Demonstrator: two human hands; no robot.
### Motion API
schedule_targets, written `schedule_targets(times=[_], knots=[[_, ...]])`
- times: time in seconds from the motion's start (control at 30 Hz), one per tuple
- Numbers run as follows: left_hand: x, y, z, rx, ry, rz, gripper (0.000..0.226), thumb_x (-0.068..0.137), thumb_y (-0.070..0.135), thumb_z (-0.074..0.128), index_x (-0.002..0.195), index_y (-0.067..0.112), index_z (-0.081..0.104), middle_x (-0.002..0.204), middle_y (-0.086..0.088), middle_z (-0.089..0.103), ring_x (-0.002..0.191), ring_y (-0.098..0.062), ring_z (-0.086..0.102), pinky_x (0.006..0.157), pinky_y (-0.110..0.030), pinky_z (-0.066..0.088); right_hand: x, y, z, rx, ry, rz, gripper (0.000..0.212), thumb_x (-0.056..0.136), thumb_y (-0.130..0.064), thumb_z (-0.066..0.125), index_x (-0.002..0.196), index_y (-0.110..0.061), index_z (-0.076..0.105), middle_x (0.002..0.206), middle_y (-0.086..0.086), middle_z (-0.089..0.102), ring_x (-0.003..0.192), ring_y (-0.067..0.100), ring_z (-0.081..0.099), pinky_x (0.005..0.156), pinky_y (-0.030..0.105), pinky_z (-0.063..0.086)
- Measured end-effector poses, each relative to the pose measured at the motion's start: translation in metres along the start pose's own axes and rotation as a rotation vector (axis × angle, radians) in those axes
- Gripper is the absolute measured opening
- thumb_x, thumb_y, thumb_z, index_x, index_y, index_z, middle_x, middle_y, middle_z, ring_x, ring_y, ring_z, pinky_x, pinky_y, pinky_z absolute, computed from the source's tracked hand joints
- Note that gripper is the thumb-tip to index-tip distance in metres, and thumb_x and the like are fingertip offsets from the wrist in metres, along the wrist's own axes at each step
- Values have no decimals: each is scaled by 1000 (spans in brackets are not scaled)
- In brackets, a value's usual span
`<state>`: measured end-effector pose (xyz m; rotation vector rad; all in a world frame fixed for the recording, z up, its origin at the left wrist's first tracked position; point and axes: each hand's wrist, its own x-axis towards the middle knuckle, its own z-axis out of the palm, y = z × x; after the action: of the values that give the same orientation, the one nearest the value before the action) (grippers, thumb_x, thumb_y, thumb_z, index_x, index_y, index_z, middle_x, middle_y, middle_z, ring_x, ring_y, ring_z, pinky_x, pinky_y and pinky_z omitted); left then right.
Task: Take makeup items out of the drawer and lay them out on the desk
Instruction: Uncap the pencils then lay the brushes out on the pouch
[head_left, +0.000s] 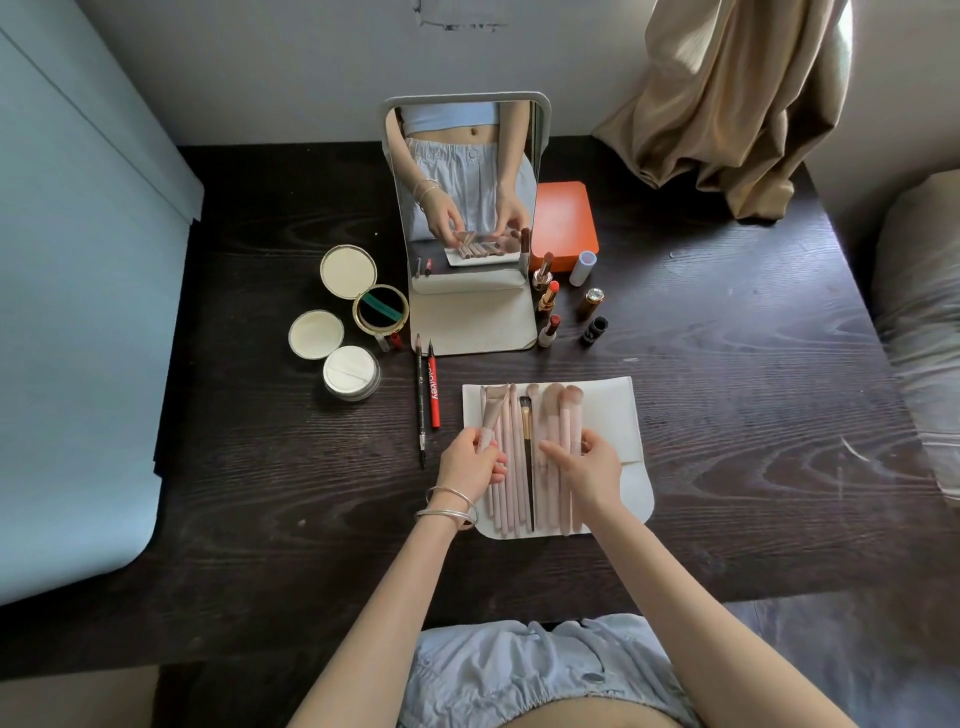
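An open white brush pouch (618, 415) lies on the dark wooden desk (727, 415), with several pink makeup brushes (511, 467) and one black-handled brush (528, 457) lined up on it. My left hand (470, 462) grips the pink brush (491, 415) at the left end of the row, lifted at a slant. My right hand (584, 465) rests on the right-hand brushes, fingers spread over their handles. Several lipsticks (549, 296), two liner pencils (428, 395) and powder compacts (348, 273) are laid out around a standing mirror (465, 208).
An orange box (566, 218) stands behind the lipsticks. A beige curtain (727, 93) hangs over the desk's back right corner. A pale blue panel (72, 312) borders the desk on the left, and a cushion (919, 322) on the right. No drawer is in view.
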<state>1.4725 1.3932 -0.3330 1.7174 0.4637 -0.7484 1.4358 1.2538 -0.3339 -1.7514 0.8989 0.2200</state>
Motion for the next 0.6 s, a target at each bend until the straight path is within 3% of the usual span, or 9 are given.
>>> schedule_targets(times=[0.37,0.53,0.6], knots=[[-1,-1,1,-44,-27,19,12,91,3,52,87,13,55,81,-5,61,71,-13,63,68,-23,58,3,5,-2,-39,87,23,22,80,-23,73,92,-6,64,82,6,66,72,18,60,57,22,43],[-1,-1,1,-72,-15,15,9,91,3,53,94,11,56,86,-6,62,72,-12,64,67,-21,56,6,5,-4,52,135,60,26,77,-24,76,97,-12,64,92,3,66,91,20,63,83,36,53],[-2,0,1,-65,-16,11,10,91,3,53,99,8,57,86,-6,62,71,-11,63,65,-19,55,8,5,-6,62,139,64,23,78,-25,75,94,-16,63,91,0,65,93,20,63,86,41,54]])
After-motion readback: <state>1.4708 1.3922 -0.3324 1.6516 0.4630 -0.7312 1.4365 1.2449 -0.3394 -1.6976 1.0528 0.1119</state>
